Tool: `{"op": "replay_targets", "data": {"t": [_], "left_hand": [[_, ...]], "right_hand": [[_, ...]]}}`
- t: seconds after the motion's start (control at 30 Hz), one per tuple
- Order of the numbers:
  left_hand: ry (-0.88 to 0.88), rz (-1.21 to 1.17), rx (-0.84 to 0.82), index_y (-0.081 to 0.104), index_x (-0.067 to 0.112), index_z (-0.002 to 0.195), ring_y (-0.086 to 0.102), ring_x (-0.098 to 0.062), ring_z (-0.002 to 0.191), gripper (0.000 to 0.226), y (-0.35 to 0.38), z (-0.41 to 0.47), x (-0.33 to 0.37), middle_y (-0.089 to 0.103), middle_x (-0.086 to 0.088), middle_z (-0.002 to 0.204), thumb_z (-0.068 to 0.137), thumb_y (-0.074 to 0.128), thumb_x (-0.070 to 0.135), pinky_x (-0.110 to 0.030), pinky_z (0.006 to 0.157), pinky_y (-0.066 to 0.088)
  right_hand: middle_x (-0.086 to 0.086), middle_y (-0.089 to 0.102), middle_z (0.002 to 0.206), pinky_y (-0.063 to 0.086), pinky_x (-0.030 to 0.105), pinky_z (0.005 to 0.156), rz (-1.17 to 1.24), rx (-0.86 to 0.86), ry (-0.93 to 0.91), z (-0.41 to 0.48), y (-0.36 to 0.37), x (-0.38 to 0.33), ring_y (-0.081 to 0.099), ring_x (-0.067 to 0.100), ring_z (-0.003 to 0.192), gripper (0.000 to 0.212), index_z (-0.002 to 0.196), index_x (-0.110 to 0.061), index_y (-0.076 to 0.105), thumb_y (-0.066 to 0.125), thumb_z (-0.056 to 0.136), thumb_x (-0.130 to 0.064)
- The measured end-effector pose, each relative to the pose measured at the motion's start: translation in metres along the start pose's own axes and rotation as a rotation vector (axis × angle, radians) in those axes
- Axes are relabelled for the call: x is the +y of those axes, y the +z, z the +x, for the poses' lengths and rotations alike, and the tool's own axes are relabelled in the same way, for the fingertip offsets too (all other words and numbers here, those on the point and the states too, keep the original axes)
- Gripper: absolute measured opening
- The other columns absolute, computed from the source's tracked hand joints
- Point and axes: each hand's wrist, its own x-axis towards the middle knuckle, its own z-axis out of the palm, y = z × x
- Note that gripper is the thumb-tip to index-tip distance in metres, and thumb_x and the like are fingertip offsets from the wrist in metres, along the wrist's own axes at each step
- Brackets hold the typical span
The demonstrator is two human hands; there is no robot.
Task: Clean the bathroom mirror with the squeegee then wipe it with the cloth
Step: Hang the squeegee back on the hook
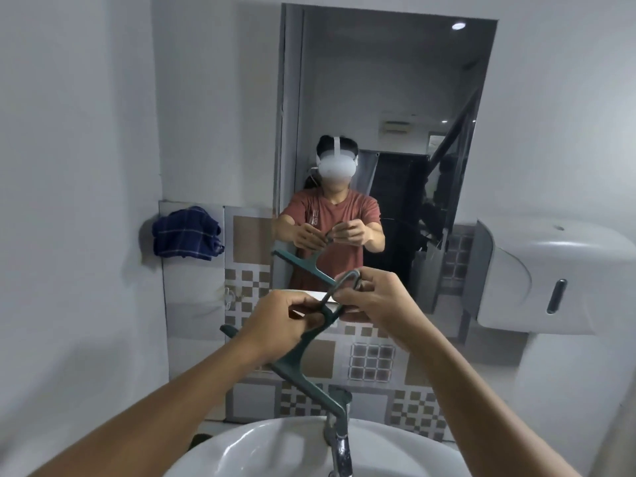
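A dark green squeegee [303,366] hangs tilted in front of me, its blade sloping down toward the tap. My left hand [275,325] grips its handle near the top. My right hand [371,297] pinches the grey metal hook [347,280] at the handle's end. The tall mirror [389,98] stands on the wall straight ahead and shows me holding the tool. A dark blue checked cloth [187,234] lies bunched on a holder on the left wall, apart from both hands.
A white basin [261,449] with a chrome tap [339,442] sits directly below my arms. A white paper dispenser [550,277] juts out at the right. Patterned tiles [371,363] cover the wall under the mirror.
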Motion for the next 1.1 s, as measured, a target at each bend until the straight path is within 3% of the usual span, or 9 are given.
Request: {"op": "replay_targets", "data": {"t": [0.2, 0.33, 0.43, 0.57, 0.73, 0.9, 1.1], "left_hand": [[-0.069, -0.115, 0.130, 0.072, 0.018, 0.103, 0.074, -0.019, 0.094, 0.015, -0.031, -0.009, -0.005, 0.077, 0.004, 0.099, 0.090, 0.070, 0.010, -0.040, 0.081, 0.063], [-0.021, -0.111, 0.232, 0.066, 0.023, 0.119, 0.074, -0.021, 0.096, 0.032, -0.052, -0.008, -0.007, 0.075, 0.003, 0.107, 0.090, 0.071, 0.009, -0.044, 0.077, 0.064], [0.000, -0.080, 0.280, 0.068, 0.021, 0.114, 0.074, -0.017, 0.093, 0.027, -0.068, -0.007, -0.014, 0.076, 0.004, 0.102, 0.090, 0.071, 0.009, -0.040, 0.078, 0.064], [-0.022, -0.072, 0.320, 0.065, 0.024, 0.116, 0.073, -0.018, 0.094, 0.035, -0.081, -0.012, -0.033, 0.073, 0.005, 0.105, 0.089, 0.071, 0.002, -0.038, 0.078, 0.064], [-0.069, -0.016, 0.353, 0.063, 0.027, 0.114, 0.070, -0.017, 0.098, 0.035, -0.094, -0.013, -0.070, 0.071, 0.007, 0.107, 0.089, 0.071, 0.003, -0.036, 0.082, 0.063], [-0.134, -0.038, 0.340, 0.065, 0.026, 0.104, 0.072, -0.018, 0.089, 0.035, -0.104, -0.007, -0.110, 0.070, 0.004, 0.101, 0.085, 0.073, -0.002, -0.036, 0.075, 0.064], [-0.172, -0.042, 0.359, 0.065, 0.030, 0.102, 0.071, -0.014, 0.093, 0.036, -0.106, 0.011, -0.161, 0.071, 0.010, 0.099, 0.086, 0.072, -0.001, -0.037, 0.079, 0.063]], "right_hand": [[0.022, 0.075, 0.098, 0.062, 0.034, 0.073, 0.231, -0.060, -0.140, 0.018, 0.035, -0.010, 0.076, 0.029, 0.090, 0.037, 0.123, -0.007, 0.061, 0.070, 0.089, 0.005], [0.018, 0.076, 0.090, 0.062, 0.029, 0.068, 0.236, -0.022, -0.220, 0.033, 0.057, -0.013, 0.078, 0.026, 0.085, 0.038, 0.121, -0.016, 0.060, 0.069, 0.090, 0.006], [0.018, 0.073, 0.090, 0.064, 0.037, 0.072, 0.216, -0.041, -0.240, 0.048, 0.075, -0.012, 0.077, 0.030, 0.086, 0.037, 0.120, -0.016, 0.063, 0.070, 0.090, 0.003], [0.024, 0.068, 0.093, 0.064, 0.048, 0.076, 0.191, -0.065, -0.204, 0.064, 0.103, 0.002, 0.075, 0.037, 0.087, 0.035, 0.118, -0.017, 0.066, 0.068, 0.091, 0.005], [0.009, 0.068, 0.082, 0.064, 0.038, 0.069, 0.203, -0.104, -0.114, 0.081, 0.142, 0.033, 0.076, 0.028, 0.080, 0.031, 0.114, -0.016, 0.069, 0.066, 0.092, 0.007], [0.007, 0.069, 0.086, 0.064, 0.046, 0.078, 0.073, -0.101, -0.092, 0.101, 0.172, 0.065, 0.074, 0.028, 0.085, 0.036, 0.112, -0.027, 0.067, 0.068, 0.092, 0.003], [0.004, 0.069, 0.095, 0.064, 0.037, 0.080, -0.060, -0.078, -0.048, 0.126, 0.202, 0.096, 0.074, 0.018, 0.088, 0.040, 0.120, -0.035, 0.060, 0.064, 0.095, -0.003]]}}
